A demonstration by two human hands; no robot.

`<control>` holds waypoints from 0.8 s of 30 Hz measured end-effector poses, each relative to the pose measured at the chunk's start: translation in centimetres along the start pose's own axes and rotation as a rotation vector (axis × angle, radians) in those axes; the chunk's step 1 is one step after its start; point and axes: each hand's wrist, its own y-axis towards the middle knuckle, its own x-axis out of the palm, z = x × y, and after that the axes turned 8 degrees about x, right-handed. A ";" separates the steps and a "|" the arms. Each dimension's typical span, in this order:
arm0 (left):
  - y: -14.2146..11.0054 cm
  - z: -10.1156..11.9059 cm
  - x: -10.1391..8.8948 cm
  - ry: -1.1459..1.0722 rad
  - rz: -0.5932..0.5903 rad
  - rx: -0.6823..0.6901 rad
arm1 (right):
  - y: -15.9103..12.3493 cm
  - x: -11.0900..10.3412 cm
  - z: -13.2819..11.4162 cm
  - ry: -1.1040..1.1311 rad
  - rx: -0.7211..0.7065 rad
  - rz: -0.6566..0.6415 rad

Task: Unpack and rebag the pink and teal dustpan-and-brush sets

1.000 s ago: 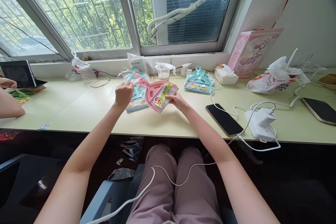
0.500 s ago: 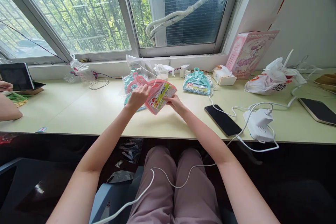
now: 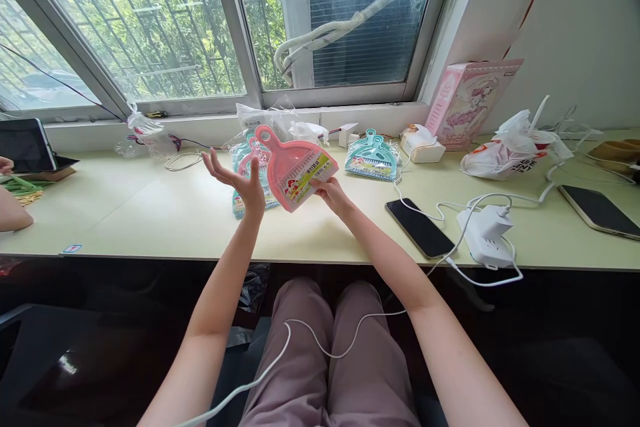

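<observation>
A pink toy dustpan (image 3: 283,170) with a yellow label is held tilted above the table, its looped handle up and to the left. My right hand (image 3: 331,195) pinches its lower right edge. Just left of the dustpan, my left hand (image 3: 240,180) is raised with fingers spread, holding nothing. Behind both, partly hidden, lies a stack of bagged teal and pink dustpan sets (image 3: 241,203). Another teal dustpan set (image 3: 373,157) in clear wrap rests to the right.
A black phone (image 3: 419,228), a white power strip (image 3: 485,237) with cables and a second phone (image 3: 600,210) lie on the right. Behind them are a tissue box (image 3: 423,143), a pink box (image 3: 473,103) and a white bag (image 3: 503,153). At far left another person's arm (image 3: 13,210) rests near a tablet (image 3: 27,145).
My left hand has let go of the dustpan's handle and moved left, its fingers opening out. The right hand keeps its grip, and the dustpan's handle now shows fully.
</observation>
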 end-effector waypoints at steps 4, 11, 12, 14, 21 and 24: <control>0.6 -1.6 1.6 -0.561 -0.385 -0.471 | -0.2 0.1 -0.1 0.002 -0.031 0.011; -2.2 -0.5 4.7 -0.833 -0.539 -0.480 | -0.1 0.2 -0.5 0.056 -0.121 0.123; -2.4 -0.4 4.9 -0.839 -0.533 -0.477 | -0.1 0.2 -0.6 0.062 -0.133 0.130; -2.6 -0.4 5.1 -0.840 -0.541 -0.471 | -0.1 0.2 -0.7 0.069 -0.141 0.138; -3.2 -1.9 4.9 -0.804 -0.526 -0.459 | 0.1 0.1 -1.2 0.046 -0.056 0.141; -3.3 -2.1 4.9 -0.790 -0.515 -0.461 | 0.0 0.0 -1.5 0.012 -0.079 0.143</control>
